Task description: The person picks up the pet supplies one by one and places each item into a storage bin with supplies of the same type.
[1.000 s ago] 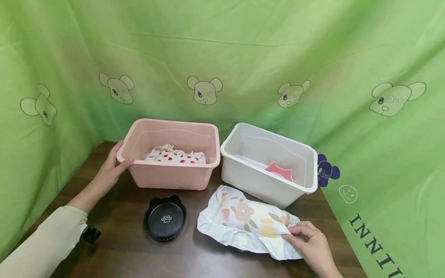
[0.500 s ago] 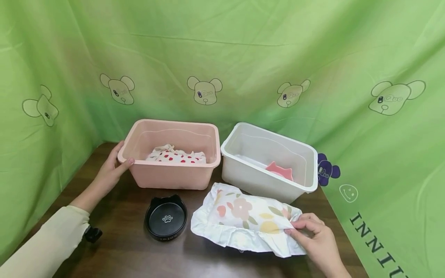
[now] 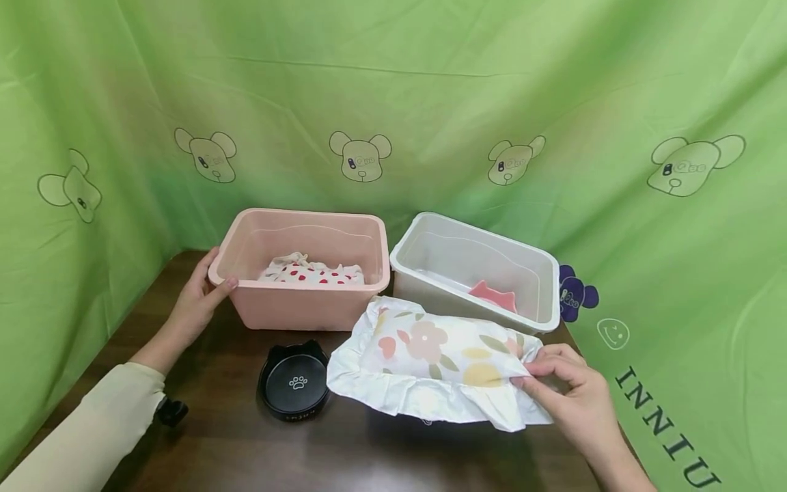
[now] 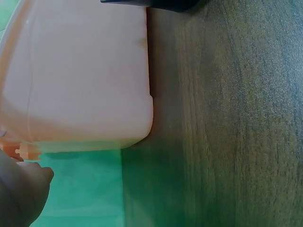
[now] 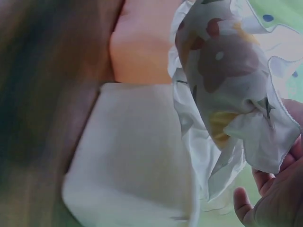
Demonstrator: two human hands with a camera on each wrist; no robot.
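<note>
My left hand (image 3: 195,301) grips the left front corner of a pink plastic bin (image 3: 295,307), thumb over the rim and fingers along the side. In the bin lies a white cloth item with red dots (image 3: 316,273). My right hand (image 3: 574,393) pinches the right end of a small white ruffled pillow (image 3: 424,348) printed with flowers. The pillow is raised off the table, in front of a white bin (image 3: 473,239), covering part of its front wall. A pink cat-eared dish (image 3: 494,296) sits inside the white bin. In the right wrist view the pillow (image 5: 227,61) hangs from the fingers.
A black cat-eared bowl (image 3: 294,383) with a paw print stands on the dark wooden table (image 3: 246,451), in front of the pink bin. A green curtain (image 3: 393,75) with bear prints surrounds the table's back and sides. Both bins stand side by side near it.
My right hand has lifted the pillow off the table, up and toward the white bin, slightly left for the pillow's far end. My left hand keeps its hold on the pink bin.
</note>
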